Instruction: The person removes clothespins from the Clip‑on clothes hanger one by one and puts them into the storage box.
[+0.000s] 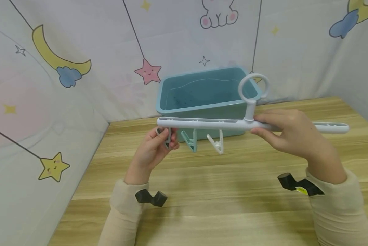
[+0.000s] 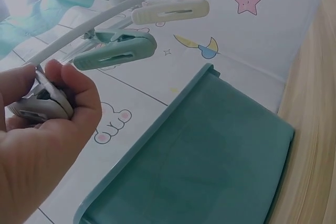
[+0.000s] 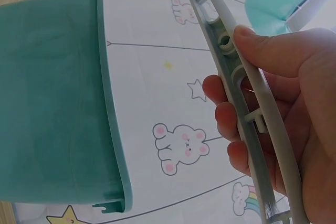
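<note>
A white clip hanger (image 1: 202, 124), a straight slotted bar with a ring hook (image 1: 240, 89) on top, is held level above the table. My right hand (image 1: 290, 131) grips the bar just right of the hook, thumb on one side and fingers curled round the other. From the bar's left half hang a teal clothes peg (image 1: 192, 140) and a white clothes peg (image 1: 217, 142). Under the left end, my left hand (image 1: 150, 150) pinches a grey clothes peg (image 2: 42, 107) between thumb and fingers. Its upper end meets the bar in the left wrist view.
Behind the hanger, a teal plastic tub (image 1: 184, 111) stands on the wood-grain table (image 1: 221, 198) against a patterned cloth backdrop (image 1: 116, 44). The hanger and pegs overlap the tub's front in the head view. A dark wrist camera (image 1: 151, 198) sits on each sleeve.
</note>
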`<action>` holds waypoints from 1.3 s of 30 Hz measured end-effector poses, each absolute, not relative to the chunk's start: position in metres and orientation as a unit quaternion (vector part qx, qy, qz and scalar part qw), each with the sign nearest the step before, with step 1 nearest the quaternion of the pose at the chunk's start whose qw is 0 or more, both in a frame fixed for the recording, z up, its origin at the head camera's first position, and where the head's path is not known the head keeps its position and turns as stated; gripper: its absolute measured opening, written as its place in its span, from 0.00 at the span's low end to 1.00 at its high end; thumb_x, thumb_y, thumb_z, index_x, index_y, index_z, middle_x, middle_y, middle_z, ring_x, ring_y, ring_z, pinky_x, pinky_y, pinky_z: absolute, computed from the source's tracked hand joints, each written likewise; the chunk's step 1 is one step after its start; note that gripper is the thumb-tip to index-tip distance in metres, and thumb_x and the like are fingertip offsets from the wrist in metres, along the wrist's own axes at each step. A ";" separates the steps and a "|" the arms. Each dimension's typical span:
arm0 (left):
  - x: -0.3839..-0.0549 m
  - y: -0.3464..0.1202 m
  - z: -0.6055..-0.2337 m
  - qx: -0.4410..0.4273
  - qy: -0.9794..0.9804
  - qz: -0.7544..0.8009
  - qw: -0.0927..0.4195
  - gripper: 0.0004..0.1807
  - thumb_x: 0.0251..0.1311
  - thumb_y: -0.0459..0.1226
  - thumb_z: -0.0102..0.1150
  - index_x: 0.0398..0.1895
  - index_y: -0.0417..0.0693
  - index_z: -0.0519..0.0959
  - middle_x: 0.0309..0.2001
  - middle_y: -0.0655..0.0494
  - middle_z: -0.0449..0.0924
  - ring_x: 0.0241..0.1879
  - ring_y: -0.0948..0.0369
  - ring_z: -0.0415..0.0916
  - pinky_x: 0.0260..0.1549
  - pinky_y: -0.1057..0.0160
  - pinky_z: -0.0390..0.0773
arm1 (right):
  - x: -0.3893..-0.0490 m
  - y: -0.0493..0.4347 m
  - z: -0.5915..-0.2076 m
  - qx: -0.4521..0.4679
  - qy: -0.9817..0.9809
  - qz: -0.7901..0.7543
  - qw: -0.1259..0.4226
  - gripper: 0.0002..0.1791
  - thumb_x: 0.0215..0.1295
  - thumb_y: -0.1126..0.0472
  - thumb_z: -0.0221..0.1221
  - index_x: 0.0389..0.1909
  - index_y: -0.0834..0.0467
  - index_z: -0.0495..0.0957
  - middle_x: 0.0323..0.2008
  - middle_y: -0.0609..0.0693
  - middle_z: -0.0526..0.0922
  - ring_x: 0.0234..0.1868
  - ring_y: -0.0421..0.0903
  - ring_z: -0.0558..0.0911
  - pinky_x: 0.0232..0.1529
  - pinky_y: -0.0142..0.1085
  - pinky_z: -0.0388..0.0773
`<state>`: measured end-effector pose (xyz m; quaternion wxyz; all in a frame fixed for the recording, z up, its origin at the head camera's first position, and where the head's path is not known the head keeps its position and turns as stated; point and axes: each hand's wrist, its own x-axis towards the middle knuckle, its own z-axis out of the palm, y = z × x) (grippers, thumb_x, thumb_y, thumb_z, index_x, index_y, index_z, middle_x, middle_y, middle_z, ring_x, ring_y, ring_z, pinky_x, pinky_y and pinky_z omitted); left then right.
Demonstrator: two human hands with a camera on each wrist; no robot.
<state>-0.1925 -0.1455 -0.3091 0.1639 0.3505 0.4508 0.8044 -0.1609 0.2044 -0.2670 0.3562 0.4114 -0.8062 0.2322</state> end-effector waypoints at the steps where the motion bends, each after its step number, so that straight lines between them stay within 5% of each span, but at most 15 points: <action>1: -0.192 -0.145 -0.309 0.348 0.456 0.804 0.157 0.10 0.72 0.38 0.48 0.41 0.44 0.79 0.31 0.57 0.76 0.29 0.65 0.71 0.34 0.68 0.72 | -0.161 0.205 -0.267 0.414 -0.805 0.233 0.355 0.31 0.69 0.38 0.49 0.35 0.63 0.84 0.28 0.49 0.85 0.23 0.39 0.77 0.26 0.26 0.71; 20: -0.176 -0.129 -0.304 0.264 0.532 0.801 -0.072 0.06 0.57 0.40 0.66 0.28 0.47 0.84 0.25 0.57 0.79 0.23 0.66 0.74 0.29 0.71 0.77 | -0.161 0.208 -0.267 0.440 -0.792 0.262 0.333 0.23 0.68 0.46 0.56 0.36 0.64 0.85 0.28 0.49 0.84 0.24 0.36 0.73 0.24 0.24 0.69; 27: -0.173 -0.123 -0.304 0.235 0.577 0.765 -0.164 0.03 0.59 0.37 0.66 0.28 0.53 0.85 0.23 0.60 0.77 0.24 0.66 0.73 0.28 0.72 0.76 | -0.162 0.206 -0.270 0.438 -0.786 0.273 0.340 0.28 0.69 0.41 0.52 0.35 0.63 0.85 0.25 0.46 0.82 0.21 0.34 0.70 0.21 0.24 0.66; 34: -0.171 -0.117 -0.305 0.218 0.628 0.703 -0.255 0.10 0.61 0.26 0.60 0.33 0.20 0.79 0.23 0.63 0.76 0.23 0.67 0.71 0.25 0.73 0.74 | -0.162 0.204 -0.269 0.438 -0.790 0.264 0.339 0.27 0.69 0.42 0.52 0.35 0.62 0.84 0.22 0.43 0.79 0.20 0.33 0.67 0.20 0.24 0.63; 39: -0.176 -0.113 -0.311 0.212 0.658 0.634 -0.348 0.09 0.59 0.23 0.60 0.24 0.23 0.76 0.19 0.59 0.72 0.18 0.68 0.64 0.18 0.74 0.65 | -0.162 0.201 -0.269 0.432 -0.793 0.248 0.349 0.28 0.70 0.41 0.50 0.33 0.61 0.84 0.21 0.42 0.78 0.19 0.33 0.67 0.20 0.25 0.63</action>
